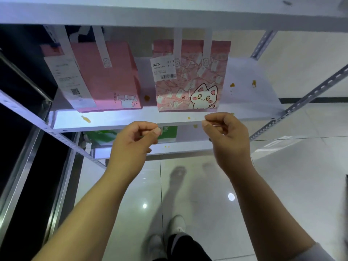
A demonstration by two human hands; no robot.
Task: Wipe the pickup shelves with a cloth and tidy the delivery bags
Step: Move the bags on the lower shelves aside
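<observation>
Two pink delivery bags stand on the white middle shelf (250,102). The right bag (190,85) shows a cartoon cat and a white order label. The left bag (111,80) is turned sideways with a long receipt hanging on it. Yellow-brown stains (232,85) dot the shelf, mostly right of the cat bag and along the front edge. My left hand (134,142) and my right hand (228,136) hover just in front of the shelf's front edge, fingers curled with thumb against fingertips, nothing held. No cloth is in view.
An upper shelf (169,14) spans the top, also stained. A green and white bag (165,134) sits on the lower shelf behind my left hand. Perforated metal uprights (301,104) frame the rack. A dark steel counter (24,147) lies left. Glossy tiled floor and my shoes are below.
</observation>
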